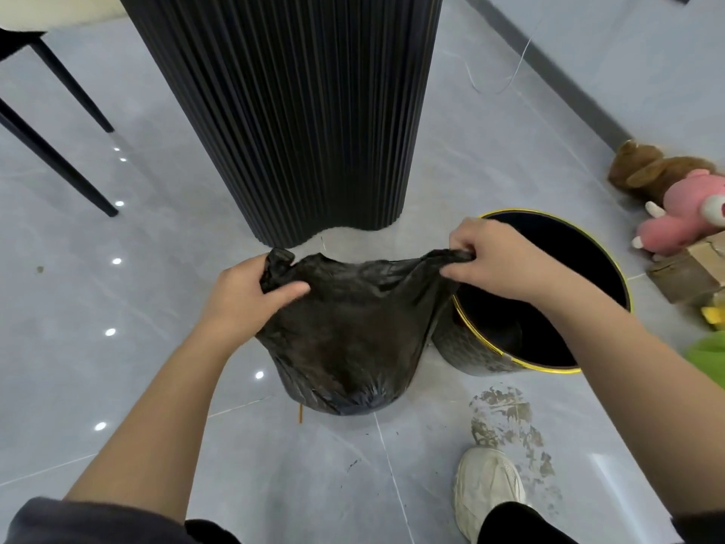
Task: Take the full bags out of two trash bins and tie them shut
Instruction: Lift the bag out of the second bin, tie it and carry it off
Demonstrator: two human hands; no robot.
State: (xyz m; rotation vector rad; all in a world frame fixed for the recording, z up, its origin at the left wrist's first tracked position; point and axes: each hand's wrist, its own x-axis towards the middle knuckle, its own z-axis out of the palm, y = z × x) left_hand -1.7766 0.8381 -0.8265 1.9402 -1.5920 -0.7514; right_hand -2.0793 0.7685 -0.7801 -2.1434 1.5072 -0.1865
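Over grey tiles (117, 367), left hand (251, 296) and right hand (494, 261) hold grips clamped on bag (353, 327).

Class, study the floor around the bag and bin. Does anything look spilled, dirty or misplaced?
A brownish smear dirties the tiles between the shoe and the bin. Plush toys lie by the wall.

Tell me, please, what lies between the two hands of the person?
In the head view, the stretched top edge of the black trash bag spans that gap. The left hand and the right hand each grip one end of it.
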